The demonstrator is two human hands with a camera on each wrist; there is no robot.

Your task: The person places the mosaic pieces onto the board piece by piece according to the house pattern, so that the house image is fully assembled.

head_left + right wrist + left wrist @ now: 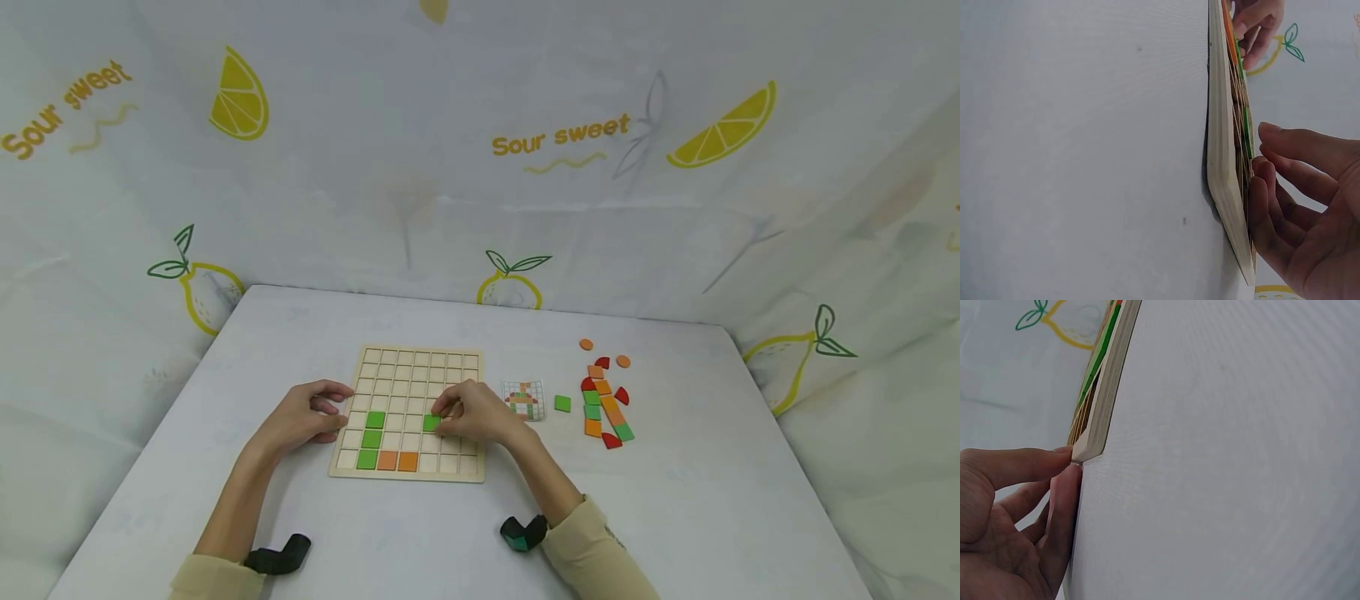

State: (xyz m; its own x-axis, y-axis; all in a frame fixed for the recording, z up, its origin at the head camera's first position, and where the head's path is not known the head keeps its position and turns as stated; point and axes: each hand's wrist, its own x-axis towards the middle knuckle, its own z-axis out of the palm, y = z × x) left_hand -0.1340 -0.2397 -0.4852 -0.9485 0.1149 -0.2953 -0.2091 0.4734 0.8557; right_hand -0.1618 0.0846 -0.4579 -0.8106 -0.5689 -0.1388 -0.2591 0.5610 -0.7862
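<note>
A square wooden grid board (407, 481) lies on the table. Green square tiles (371, 439) form a column in its lower left. Two orange tiles (397, 461) sit beside the lowest one, in the bottom row. My left hand (300, 412) rests at the board's left edge; in the left wrist view its thumb (1035, 467) touches the corner. Over the right part of the board my right hand (476, 412) has its thumb and fingertips at another green tile (431, 422). That tile lies flat in the grid in the right wrist view, with the fingertips (1264, 169) close beside it.
A small pattern card (525, 400) lies right of the board, with a single green tile (562, 403) beyond it. Farther right are loose orange, green and red pieces (602, 387), including quarter circles and orange discs (623, 361). A printed cloth (420, 167) hangs behind the table.
</note>
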